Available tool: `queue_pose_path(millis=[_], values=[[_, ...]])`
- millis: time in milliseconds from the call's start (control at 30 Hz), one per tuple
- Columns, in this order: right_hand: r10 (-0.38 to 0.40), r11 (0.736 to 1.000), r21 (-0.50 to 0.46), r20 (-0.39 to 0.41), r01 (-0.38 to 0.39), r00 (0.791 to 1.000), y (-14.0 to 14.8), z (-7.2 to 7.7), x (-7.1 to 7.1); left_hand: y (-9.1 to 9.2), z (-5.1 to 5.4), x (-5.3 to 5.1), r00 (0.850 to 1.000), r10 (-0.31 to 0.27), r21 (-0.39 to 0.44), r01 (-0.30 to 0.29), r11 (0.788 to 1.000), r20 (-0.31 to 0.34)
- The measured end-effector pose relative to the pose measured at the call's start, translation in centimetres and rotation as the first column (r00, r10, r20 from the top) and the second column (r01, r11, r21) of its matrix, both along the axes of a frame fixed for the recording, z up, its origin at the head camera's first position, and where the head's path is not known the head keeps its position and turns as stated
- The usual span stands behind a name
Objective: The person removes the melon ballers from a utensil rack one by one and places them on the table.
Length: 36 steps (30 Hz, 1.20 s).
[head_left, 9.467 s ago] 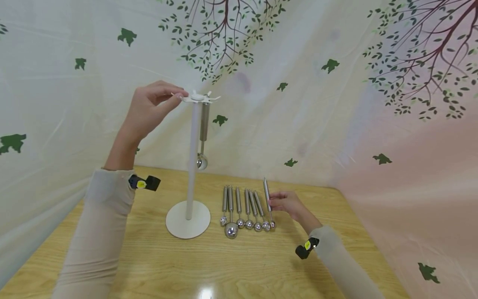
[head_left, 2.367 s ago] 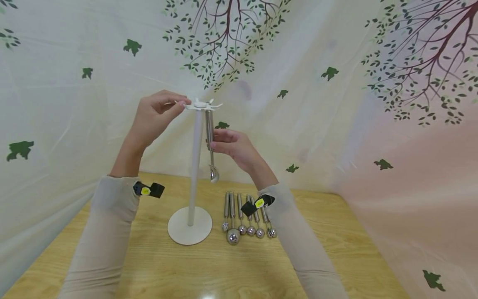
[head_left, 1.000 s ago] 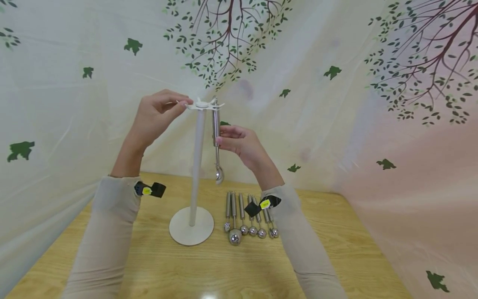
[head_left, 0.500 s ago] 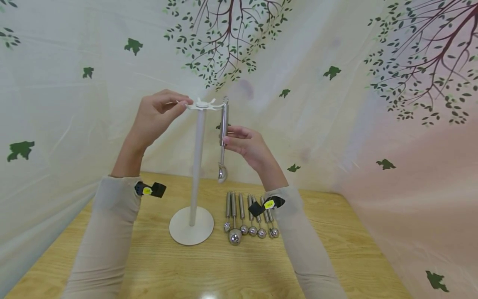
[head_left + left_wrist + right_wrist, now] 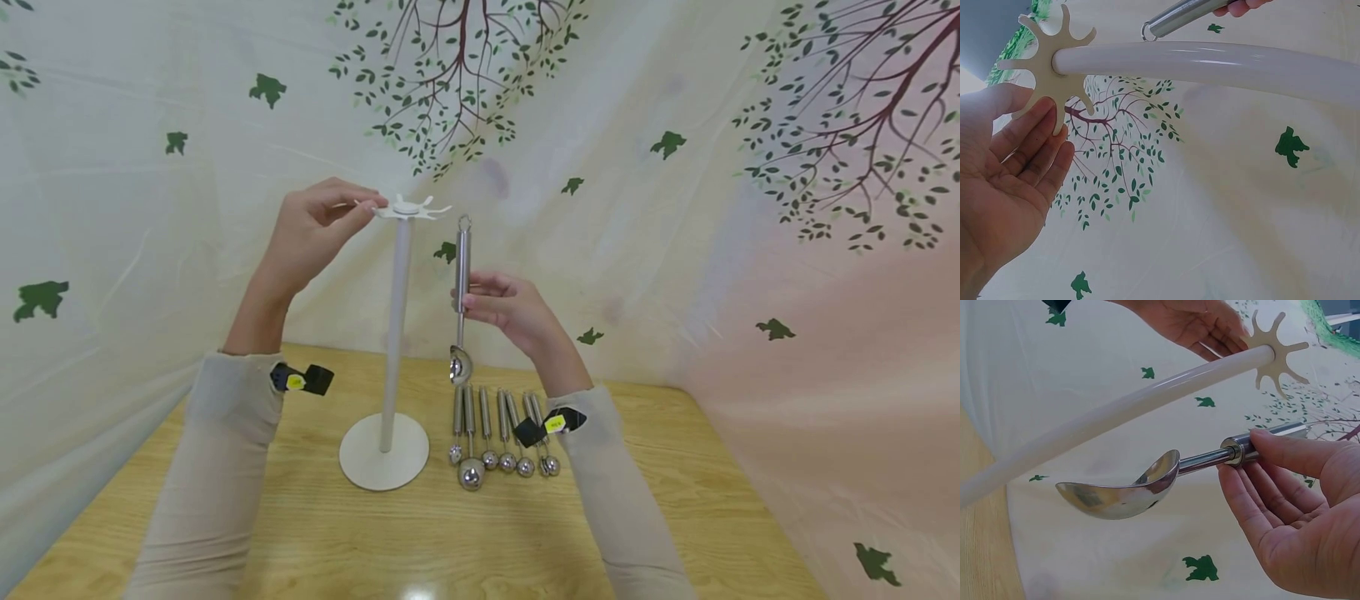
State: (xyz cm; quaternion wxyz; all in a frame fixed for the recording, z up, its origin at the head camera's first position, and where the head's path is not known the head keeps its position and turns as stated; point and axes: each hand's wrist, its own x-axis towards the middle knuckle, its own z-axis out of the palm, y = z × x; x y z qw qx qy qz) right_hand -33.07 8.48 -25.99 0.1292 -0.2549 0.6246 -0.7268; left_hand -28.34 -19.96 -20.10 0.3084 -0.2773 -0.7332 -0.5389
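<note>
A white utensil stand (image 5: 395, 333) with a ring of curved hooks rises from a round base. My left hand (image 5: 303, 237) pinches one of its hooks between thumb and fingers, as the left wrist view (image 5: 1013, 156) also shows. To the right of the pole, my right hand (image 5: 517, 312) grips a metal ice cream scoop (image 5: 462, 267) by the lower handle. The scoop hangs bowl down, its end ring uppermost and apart from the hooks. In the right wrist view its polished bowl (image 5: 1125, 494) is plain, with thumb and fingertips around the handle.
Several metal utensils (image 5: 486, 417) lie in a row on the wooden table (image 5: 360, 542), right of the stand's base, below the scoop. Their handles point away. A pale curtain (image 5: 645, 225) printed with leaves and branches hangs behind the table.
The scoop has come off the stand's hooks, and my right hand has carried it right and slightly down. Earlier this hand was at the row's right end. My left hand keeps its hold.
</note>
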Motion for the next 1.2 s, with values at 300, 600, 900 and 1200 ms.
queue_pose_path(millis=[300, 600, 900, 1200], values=[[0.02, 0.997, 0.068, 0.037, -0.022, 0.999, 0.9, -1.7, 0.4, -0.1, 0.0, -0.1, 1.0, -0.005, 0.006, 0.005, 1.0, -0.004], [0.042, 0.993, 0.109, 0.056, -0.048, 0.998, 1.7, -3.3, 0.7, 0.0, 0.1, 0.1, 1.0, -0.01, 0.013, 0.011, 1.0, -0.011], [0.03, 0.978, 0.205, 0.074, -0.045, 0.997, 3.6, -5.3, 0.9, 0.1, 0.0, 0.1, 1.0, -0.003, 0.01, 0.003, 1.0, 0.001], [-0.021, 0.963, 0.27, 0.087, -0.003, 0.996, 6.6, -7.5, 0.7, 0.1, 0.0, 0.1, 1.0, 0.004, 0.006, -0.004, 1.0, -0.007]])
